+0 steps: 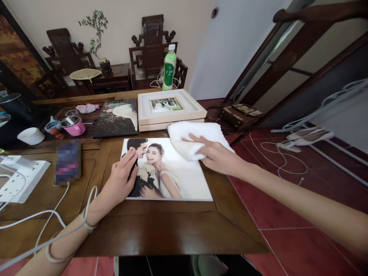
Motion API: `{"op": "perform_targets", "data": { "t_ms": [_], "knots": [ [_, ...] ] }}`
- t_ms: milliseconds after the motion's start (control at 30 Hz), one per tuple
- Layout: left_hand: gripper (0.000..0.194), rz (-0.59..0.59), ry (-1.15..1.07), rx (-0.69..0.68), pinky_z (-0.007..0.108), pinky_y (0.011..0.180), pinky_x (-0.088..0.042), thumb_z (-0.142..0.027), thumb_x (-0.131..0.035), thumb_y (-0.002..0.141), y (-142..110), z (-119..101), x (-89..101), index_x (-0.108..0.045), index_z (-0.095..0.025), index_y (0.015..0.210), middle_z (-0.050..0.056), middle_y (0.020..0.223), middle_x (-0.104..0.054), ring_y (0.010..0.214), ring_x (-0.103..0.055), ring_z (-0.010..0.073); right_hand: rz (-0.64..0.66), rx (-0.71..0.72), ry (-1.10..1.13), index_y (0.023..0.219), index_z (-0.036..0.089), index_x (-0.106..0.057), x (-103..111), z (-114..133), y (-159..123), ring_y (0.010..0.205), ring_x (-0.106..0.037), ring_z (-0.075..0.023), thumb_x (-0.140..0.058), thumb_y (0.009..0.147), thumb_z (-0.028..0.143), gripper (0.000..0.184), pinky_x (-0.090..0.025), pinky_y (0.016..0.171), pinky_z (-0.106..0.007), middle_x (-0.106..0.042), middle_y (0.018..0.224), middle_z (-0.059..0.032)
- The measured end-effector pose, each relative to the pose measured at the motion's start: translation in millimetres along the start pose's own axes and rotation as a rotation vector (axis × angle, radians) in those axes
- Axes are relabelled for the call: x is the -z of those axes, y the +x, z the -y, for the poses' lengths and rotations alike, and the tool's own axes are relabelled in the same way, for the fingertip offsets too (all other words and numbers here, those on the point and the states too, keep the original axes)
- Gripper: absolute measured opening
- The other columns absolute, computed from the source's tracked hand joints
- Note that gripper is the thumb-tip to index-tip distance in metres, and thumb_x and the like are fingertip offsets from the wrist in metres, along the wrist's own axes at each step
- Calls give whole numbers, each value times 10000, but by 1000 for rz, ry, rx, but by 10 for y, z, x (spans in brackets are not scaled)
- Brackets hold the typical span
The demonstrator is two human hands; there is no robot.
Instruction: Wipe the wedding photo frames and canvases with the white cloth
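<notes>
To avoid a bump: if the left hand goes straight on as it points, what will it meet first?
Past the flat, mostly white wedding-photo panel beneath it, the left hand would probably first meet the stacked, pale wooden rectangular picture frames; depth is hard to judge.

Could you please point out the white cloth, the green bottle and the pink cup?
White cloth [211,132]: head view, upper folds.
Green bottle [169,71]: head view, label.
Pink cup [77,130]: head view, outer wall.
</notes>
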State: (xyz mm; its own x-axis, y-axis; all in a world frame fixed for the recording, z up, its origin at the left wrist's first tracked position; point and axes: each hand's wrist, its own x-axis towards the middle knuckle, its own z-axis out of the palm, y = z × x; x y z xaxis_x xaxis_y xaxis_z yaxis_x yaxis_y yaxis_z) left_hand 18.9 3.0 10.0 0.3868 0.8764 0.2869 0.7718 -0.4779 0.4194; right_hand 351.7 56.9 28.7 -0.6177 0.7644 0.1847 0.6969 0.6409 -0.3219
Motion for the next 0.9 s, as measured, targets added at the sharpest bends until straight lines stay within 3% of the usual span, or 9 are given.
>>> {"op": "perform_targets", "data": {
  "t_ms": [133, 300, 433, 533, 633, 800, 900],
  "knots": [
    [450, 11, 1, 13, 511, 1147, -331, -267, -365, 1016, -1, -1, -3, -408, -208, 1460, 153, 1567, -373, 1468, -317, 264, -36, 56, -23, 692, 174, -713, -133, 350, -356, 1449, -230, -339, -426, 635, -71, 382, -275, 1159, -629, -477, 1482, -97],
    [461, 7, -4, 13, 506, 1147, -331, -264, -370, 1011, -4, -3, -9, -398, -199, 1467, 157, 1566, -374, 1472, -307, 265, -90, 158, -45, 538, 182, -617, -311, 959, -923, 1480, -156, -357, -440, 635, -89, 338, -233, 1159, -674, -405, 1540, -78],
    [461, 10, 3, 8, 504, 1154, -322, -266, -367, 1012, -3, -2, -14, -400, -185, 1464, 160, 1567, -370, 1473, -306, 264, -102, 212, -23, 538, 176, -614, -348, 1159, -1041, 1475, -175, -371, -475, 617, -64, 288, -223, 1170, -652, -396, 1550, -74],
    [460, 14, 4, 3, 498, 1161, -313, -270, -368, 1011, 0, 1, -11, -404, -176, 1460, 164, 1565, -372, 1471, -309, 264, -79, 189, -9, 610, 184, -687, -285, 996, -846, 1470, -208, -329, -448, 601, -82, 358, -262, 1167, -618, -445, 1515, -66],
    [450, 13, 0, -6, 495, 1165, -309, -270, -366, 1011, 0, 3, -2, -417, -185, 1450, 160, 1565, -374, 1473, -305, 260, -7, 163, -20, 746, 175, -753, -177, 666, -492, 1444, -267, -340, -448, 616, -92, 425, -282, 1145, -640, -472, 1483, -108],
    [451, 21, -6, -8, 498, 1163, -314, -277, -364, 1016, -9, 3, 10, -410, -166, 1451, 168, 1557, -385, 1475, -303, 253, 29, 85, -21, 743, 170, -732, -53, 153, 89, 1416, -322, -342, -449, 611, -83, 402, -312, 1151, -599, -491, 1467, -90],
    [454, 23, -8, -4, 503, 1163, -311, -280, -363, 1018, -13, 6, 11, -402, -172, 1457, 164, 1561, -379, 1477, -298, 255, 19, 38, -11, 709, 187, -708, -44, -8, 258, 1413, -333, -325, -428, 630, -87, 399, -316, 1160, -574, -521, 1446, -61]
  ]
}}
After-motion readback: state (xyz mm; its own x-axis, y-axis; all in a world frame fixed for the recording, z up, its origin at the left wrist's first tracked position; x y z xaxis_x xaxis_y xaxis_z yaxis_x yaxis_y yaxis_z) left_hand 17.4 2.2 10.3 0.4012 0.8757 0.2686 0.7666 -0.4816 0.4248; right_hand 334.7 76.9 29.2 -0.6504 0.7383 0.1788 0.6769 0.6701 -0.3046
